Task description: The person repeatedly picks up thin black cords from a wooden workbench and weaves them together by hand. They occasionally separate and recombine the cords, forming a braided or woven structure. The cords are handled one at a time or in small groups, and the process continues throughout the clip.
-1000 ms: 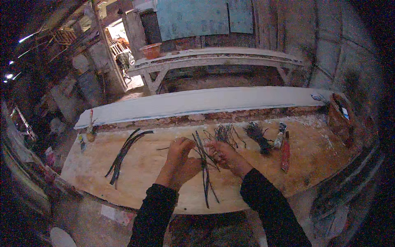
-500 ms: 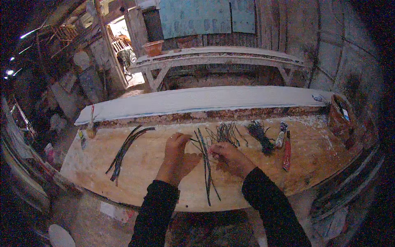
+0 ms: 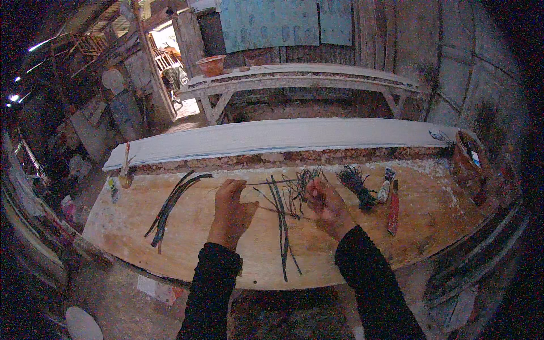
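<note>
My left hand [image 3: 232,212] is closed in a pinch at its fingertips, on one end of a thin dark cord [image 3: 272,182] drawn out sideways above the wooden board. My right hand [image 3: 327,207] is closed too, fingers bent in, at the other side of this cord; its exact grip is blurred. Between the hands, a few long black strips [image 3: 281,232] lie lengthwise on the board, crossing one another. A loose tangle of dark cord [image 3: 294,195] sits just beside my right fingers. Left of my left hand lies a separate bunch of black strips [image 3: 170,212].
A tied dark cord bundle [image 3: 358,187], a small whitish tube [image 3: 386,186] and a red-handled tool [image 3: 393,212] lie on the wooden board [image 3: 192,249] at right. A brown container [image 3: 466,164] stands at the far right corner. Behind runs a raised white ledge [image 3: 272,136].
My hands have moved apart, left hand leftward and right hand rightward and slightly up. The thin cord now spans the gap between them.
</note>
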`<state>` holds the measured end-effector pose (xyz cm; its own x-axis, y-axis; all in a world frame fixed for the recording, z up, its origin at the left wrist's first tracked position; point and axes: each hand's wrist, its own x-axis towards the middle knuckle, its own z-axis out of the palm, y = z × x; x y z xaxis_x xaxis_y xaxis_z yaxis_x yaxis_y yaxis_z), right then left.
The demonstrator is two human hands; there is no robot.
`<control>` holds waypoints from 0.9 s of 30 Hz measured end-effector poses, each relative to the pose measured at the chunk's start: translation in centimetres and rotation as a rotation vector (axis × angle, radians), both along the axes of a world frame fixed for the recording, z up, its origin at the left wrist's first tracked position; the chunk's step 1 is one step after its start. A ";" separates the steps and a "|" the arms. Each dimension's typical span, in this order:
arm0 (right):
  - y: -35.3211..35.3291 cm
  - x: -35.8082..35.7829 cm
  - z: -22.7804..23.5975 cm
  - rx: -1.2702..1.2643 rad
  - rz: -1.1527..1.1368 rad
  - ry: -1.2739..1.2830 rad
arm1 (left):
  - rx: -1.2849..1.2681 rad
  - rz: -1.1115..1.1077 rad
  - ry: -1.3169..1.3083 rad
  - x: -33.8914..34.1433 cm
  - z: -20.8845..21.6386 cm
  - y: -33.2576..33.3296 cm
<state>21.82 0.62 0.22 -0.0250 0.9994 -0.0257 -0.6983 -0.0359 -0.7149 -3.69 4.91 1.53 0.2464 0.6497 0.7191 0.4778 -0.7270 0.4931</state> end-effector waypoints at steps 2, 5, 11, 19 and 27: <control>0.8 0.1 0.2 0.055 -0.034 0.091 | -0.063 0.031 -0.001 -0.1 -0.1 0.0; 1.0 1.2 0.4 0.196 -0.053 0.035 | -0.137 0.100 0.063 0.4 0.4 -0.2; 0.4 -0.8 1.5 0.122 -0.088 -0.155 | -0.295 0.091 -0.130 0.1 -2.5 1.1; -0.9 -3.3 0.7 -0.068 0.067 -0.542 | -1.267 -0.618 -1.094 4.7 1.6 -4.2; -1.9 -4.2 0.6 -0.106 0.155 -0.468 | -1.326 -0.644 -1.047 5.6 0.7 -4.2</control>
